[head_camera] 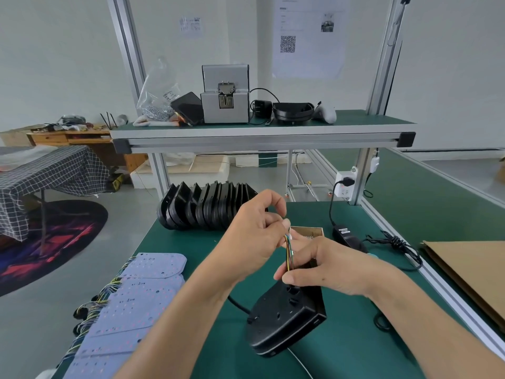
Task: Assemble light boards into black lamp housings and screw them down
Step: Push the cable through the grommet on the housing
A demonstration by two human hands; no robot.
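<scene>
Threading board wires through housing, mid-table.
Left hand (254,236) pinches wire bundle (289,251); right hand (328,266) fingers curled, gripping black housing (284,321). Next, probably: pull wires through, seat board.

Landmark: black housing (287,321) at bench centre. Left of it, a strip of bare green mat (207,318) runs to the light boards (131,305) stack w/ wire bundles at bench edge. Behind it, a small cardboard box (307,231); further back-left, a row of housings (207,206) blocks the far edge. Right: power adapter (347,236), coiled cable (396,247), then the alu rail (437,291). Overhead shelf (262,132) limits reach upward.
</scene>
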